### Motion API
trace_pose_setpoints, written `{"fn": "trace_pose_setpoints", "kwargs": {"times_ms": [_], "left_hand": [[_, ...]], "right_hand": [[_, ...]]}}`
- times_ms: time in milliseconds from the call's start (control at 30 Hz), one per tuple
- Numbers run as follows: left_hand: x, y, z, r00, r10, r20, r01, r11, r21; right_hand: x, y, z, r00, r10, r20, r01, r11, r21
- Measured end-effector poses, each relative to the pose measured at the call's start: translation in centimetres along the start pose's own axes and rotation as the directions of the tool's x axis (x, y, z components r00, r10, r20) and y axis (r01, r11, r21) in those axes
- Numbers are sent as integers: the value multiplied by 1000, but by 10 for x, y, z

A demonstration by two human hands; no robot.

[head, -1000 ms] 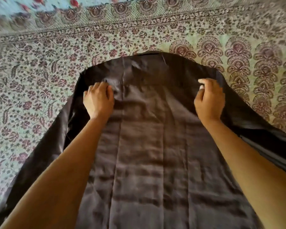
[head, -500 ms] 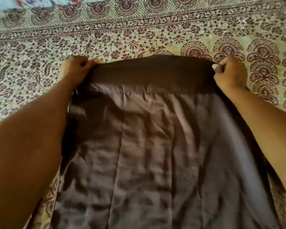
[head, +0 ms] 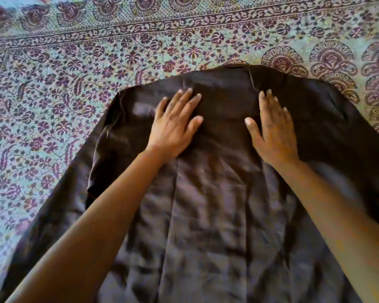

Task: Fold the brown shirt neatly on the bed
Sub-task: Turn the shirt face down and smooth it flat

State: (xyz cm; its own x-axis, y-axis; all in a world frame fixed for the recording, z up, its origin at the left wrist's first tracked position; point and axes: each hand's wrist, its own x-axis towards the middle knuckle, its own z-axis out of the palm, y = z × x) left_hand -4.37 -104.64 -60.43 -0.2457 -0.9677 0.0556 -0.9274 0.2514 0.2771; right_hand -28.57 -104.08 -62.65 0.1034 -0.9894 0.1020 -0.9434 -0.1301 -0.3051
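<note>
Fingers [head: 185, 99] of left hand [head: 175, 127] and right hand [head: 274, 132] flat on brown shirt [head: 206, 215].

The brown shirt [head: 210, 215] is spread on the floral-printed bedsheet [head: 74, 79]. Its upper yoke is pressed by the left hand [head: 175, 125] and right hand [head: 271, 130], fingers flat and extended.

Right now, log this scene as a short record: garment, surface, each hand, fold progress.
garment: brown shirt, spread out, creased
surface: floral printed bedsheet under it
left hand: flat, fingers straight, pressing the shirt's upper part
right hand: flat, fingers straight, pressing beside it, hands apart
fold progress: shirt lies spread, not yet a compact fold
</note>
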Motion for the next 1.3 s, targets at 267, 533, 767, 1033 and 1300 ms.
{"fn": "trace_pose_setpoints", "kwargs": {"times_ms": [267, 533, 767, 1033, 1300], "left_hand": [[-36, -132, -37, 824, -550, 140, 517, 829, 212], [-96, -2, -13, 989, -78, 129, 60, 989, 135], [-113, -85, -27, 786, -614, 70, 604, 787, 124], [-30, -70, -63, 874, -443, -201, 463, 884, 67], [75, -85, -54, 892, -411, 190, 438, 889, -134]], "right_hand": [[-6, 15, -5, 992, 87, 93, -71, 985, -160], [-69, -44, -5, 993, 67, 93, -62, 996, -59], [-107, -16, -14, 979, 86, 186, -57, 986, -155], [-33, -45, -37, 990, -62, 125, 67, 997, -35], [47, -96, -6, 940, -172, 296, 205, 975, -84]]}}
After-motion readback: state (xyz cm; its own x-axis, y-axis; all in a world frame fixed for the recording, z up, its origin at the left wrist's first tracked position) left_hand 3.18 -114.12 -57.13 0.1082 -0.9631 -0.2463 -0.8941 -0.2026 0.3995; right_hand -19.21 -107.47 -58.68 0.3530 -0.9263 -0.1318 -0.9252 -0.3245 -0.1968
